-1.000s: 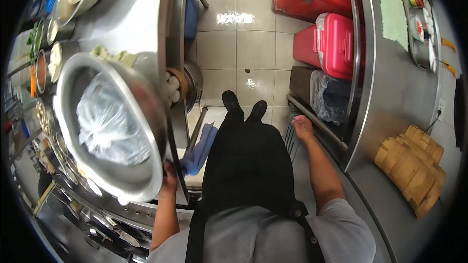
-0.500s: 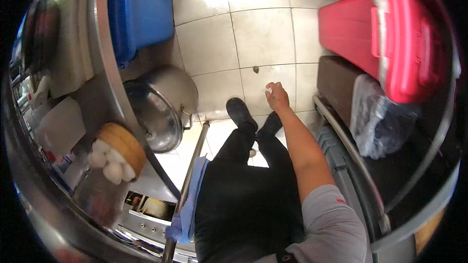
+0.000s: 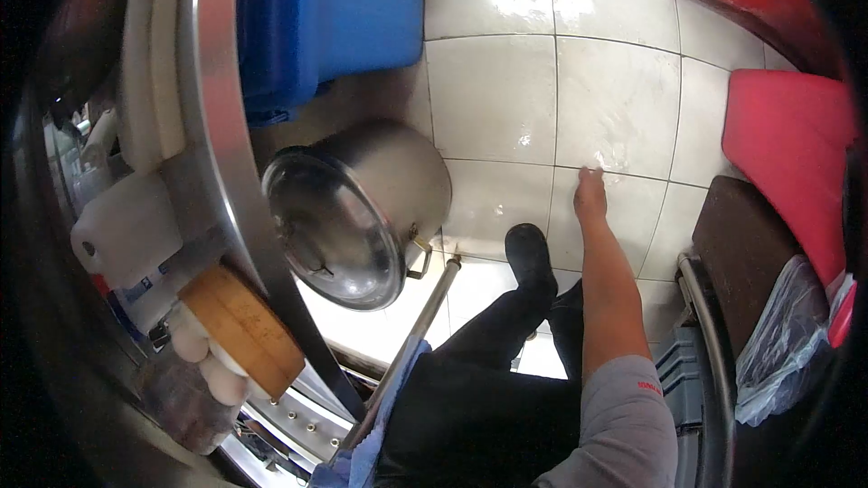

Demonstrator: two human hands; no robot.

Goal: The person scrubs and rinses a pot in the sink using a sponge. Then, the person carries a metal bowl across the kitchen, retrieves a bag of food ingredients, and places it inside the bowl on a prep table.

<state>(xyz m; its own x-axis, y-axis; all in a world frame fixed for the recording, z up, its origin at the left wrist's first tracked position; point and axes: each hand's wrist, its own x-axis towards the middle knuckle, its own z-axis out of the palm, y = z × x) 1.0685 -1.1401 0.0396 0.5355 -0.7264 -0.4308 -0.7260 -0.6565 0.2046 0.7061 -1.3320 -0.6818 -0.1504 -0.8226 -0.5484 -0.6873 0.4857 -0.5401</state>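
My right hand [image 3: 589, 194] is down at the tiled floor [image 3: 488, 95], at the end of my stretched-out arm. Its fingers are closed together at a tile joint, and whatever is between them is hidden. A small dark bit that lay on the tiles earlier no longer shows. Just left of the hand is my black shoe [image 3: 529, 258]. Farther left, a large metal pot [image 3: 420, 172] with a shiny lid [image 3: 339, 226] stands on the floor. My left hand is out of view.
A steel counter edge [image 3: 221, 126] runs along the left, with a round wooden container [image 3: 242, 325] of eggs on it. Below are a blue bin [image 3: 371, 9] and a metal rail [image 3: 429, 298]. On the right are a pink container [image 3: 787, 145], a plastic bag [image 3: 782, 343] and a rack tube [image 3: 719, 361].
My right hand has gone down to the floor where the dark bit lay, its fingers closing together. The view has shifted left and nearer the floor.
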